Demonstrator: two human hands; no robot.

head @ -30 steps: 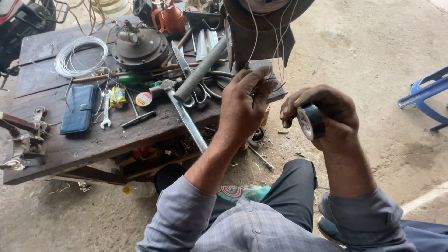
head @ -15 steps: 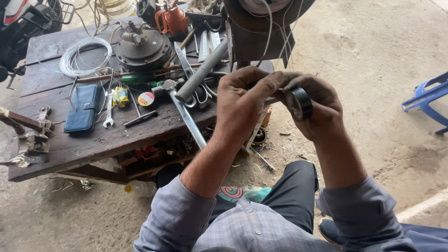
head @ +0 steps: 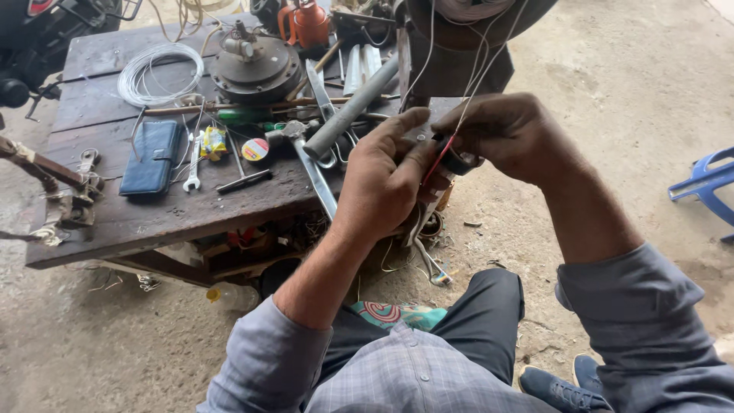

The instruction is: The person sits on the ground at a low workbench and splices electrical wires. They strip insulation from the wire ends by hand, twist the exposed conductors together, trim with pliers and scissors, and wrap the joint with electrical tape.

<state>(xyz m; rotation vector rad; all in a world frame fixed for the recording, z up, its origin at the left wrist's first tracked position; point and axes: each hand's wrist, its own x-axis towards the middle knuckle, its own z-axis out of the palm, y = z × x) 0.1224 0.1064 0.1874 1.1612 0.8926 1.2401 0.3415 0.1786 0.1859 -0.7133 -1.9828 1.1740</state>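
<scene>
Both hands are working thin, limp red and white wires [head: 442,157] — light, easily kinked.
Left hand [head: 382,183] is pinching the wires near their ends; right hand [head: 508,134] is closing round a small black tape roll [head: 457,162] just beside them.

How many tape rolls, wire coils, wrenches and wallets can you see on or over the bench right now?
Tape rolls: 2, the black tape roll in the right hand, next to the left hand, and the tape roll with the red and yellow label lying on the bench.
Wire coils: 1, white wire coil.
Wrenches: 1, small wrench.
Wallets: 1, blue wallet.
Total: 5
</scene>
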